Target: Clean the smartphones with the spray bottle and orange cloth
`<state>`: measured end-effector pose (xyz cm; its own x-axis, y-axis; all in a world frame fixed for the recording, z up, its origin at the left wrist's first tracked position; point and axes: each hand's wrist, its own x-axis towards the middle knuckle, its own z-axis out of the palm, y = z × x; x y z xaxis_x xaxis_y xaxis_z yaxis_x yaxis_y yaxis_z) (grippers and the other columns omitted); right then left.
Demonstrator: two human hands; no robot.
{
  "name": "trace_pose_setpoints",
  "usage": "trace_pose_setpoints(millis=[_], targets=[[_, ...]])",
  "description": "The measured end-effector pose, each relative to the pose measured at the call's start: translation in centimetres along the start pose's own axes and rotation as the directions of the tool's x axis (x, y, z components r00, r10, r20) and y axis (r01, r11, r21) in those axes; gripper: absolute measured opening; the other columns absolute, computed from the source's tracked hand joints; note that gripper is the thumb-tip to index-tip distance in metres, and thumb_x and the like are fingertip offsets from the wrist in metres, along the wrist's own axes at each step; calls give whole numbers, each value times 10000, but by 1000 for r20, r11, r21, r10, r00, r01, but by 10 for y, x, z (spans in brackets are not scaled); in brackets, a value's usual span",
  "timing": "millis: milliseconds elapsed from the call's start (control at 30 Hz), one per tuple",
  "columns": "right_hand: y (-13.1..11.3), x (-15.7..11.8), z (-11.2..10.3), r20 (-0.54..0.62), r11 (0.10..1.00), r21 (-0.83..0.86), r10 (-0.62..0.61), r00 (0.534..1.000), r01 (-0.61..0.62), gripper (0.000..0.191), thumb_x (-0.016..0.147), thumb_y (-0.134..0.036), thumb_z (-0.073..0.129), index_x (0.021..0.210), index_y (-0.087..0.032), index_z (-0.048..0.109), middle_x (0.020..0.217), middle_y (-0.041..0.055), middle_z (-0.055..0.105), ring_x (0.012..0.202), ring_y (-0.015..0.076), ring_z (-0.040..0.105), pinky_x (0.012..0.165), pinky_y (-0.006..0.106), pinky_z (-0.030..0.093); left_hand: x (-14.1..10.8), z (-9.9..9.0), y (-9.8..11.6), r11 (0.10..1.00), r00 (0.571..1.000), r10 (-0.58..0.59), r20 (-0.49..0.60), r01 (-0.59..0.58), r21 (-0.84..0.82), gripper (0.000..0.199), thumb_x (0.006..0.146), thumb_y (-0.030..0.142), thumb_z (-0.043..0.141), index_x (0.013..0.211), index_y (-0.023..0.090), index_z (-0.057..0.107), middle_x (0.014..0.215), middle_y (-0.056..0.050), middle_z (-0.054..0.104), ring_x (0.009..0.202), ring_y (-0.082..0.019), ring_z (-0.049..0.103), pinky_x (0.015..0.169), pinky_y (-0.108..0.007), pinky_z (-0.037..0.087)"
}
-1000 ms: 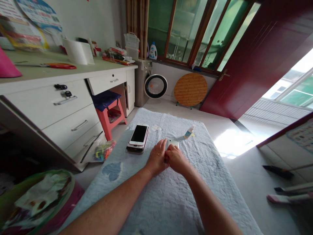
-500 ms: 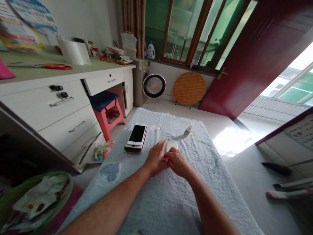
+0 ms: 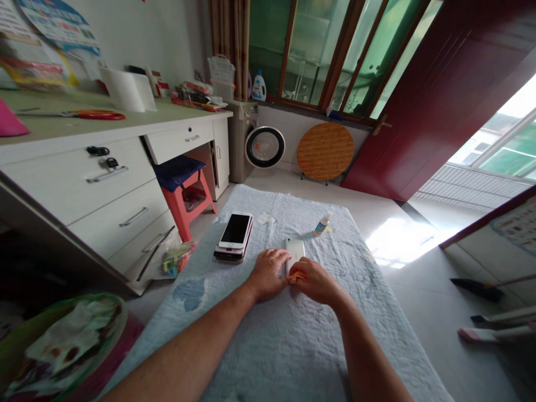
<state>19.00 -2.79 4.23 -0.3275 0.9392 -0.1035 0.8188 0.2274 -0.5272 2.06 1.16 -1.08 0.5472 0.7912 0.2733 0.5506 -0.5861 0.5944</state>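
Note:
A white phone [image 3: 295, 250] lies back up on the pale blue cloth, its lower part partly covered by my hands. My left hand [image 3: 270, 273] rests along the phone's left edge, fingers and thumb touching it. Pinched in my right hand [image 3: 314, 280] is a small orange cloth [image 3: 296, 277], pressed at the phone's lower end. To the left sits a stack of phones [image 3: 234, 231], a white one with a dark screen on top. A small spray bottle [image 3: 322, 224] stands upright beyond my right hand.
The blue cloth [image 3: 234, 340] covers the table under my arms. Left of it are a red stool [image 3: 184, 209], a white desk [image 3: 121, 190] with drawers and a waste bin [image 3: 121, 329]. A washing machine [image 3: 239, 145] and round wooden tabletop [image 3: 325, 151] stand beyond.
Both hands have moved slightly toward me, uncovering more of the phone's back. More of the orange cloth shows beneath my right fingers.

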Motion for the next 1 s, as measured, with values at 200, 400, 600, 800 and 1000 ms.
trace_pose_setpoints(millis=[200, 400, 600, 800, 1000], targets=[[3, -1, -4, -38, 998, 53, 17, 999, -15, 125, 783, -199, 570, 815, -176, 689, 800, 16, 611, 715, 119, 543, 676, 222, 375, 2, 0, -1, 999, 999, -36, -6, 36, 0, 452, 720, 122, 473, 1128, 229, 637, 1239, -46, 606, 1156, -238, 517, 1036, -420, 377], [9, -4, -5, -33, 1000, -5, 31, 999, -31, 110, 757, -198, 588, 819, -175, 676, 790, 13, 611, 692, 115, 526, 646, 221, 353, 4, 1, -2, 999, 999, -36, -17, 36, 20, 376, 807, 143, 479, 1133, 222, 649, 1292, -41, 589, 1156, -241, 519, 1039, -425, 379], [17, -10, -12, 40, 993, -83, 83, 996, -80, 117, 762, -273, 626, 808, -180, 679, 810, 31, 651, 713, 137, 555, 643, 231, 352, 3, 3, -1, 999, 999, -46, -8, 46, 23, 373, 798, 187, 584, 1161, 250, 645, 1329, -4, 581, 1131, -253, 525, 1015, -436, 399], [17, -11, -12, 69, 986, -138, 108, 992, -98, 165, 803, -331, 612, 792, -178, 676, 795, 36, 667, 675, 133, 553, 609, 230, 338, 4, 4, -1, 998, 998, -65, -3, 65, 21, 379, 789, 194, 618, 1162, 251, 651, 1311, -2, 597, 1127, -254, 522, 1008, -436, 408], [10, -15, -16, 82, 966, -191, 191, 978, -173, 172, 809, -343, 608, 842, -179, 652, 751, 29, 666, 640, 129, 541, 568, 229, 293, 3, 3, -1, 996, 996, -86, 20, 85, 30, 360, 818, 228, 612, 1176, 247, 646, 1326, 12, 585, 1136, -236, 504, 1030, -389, 382]])
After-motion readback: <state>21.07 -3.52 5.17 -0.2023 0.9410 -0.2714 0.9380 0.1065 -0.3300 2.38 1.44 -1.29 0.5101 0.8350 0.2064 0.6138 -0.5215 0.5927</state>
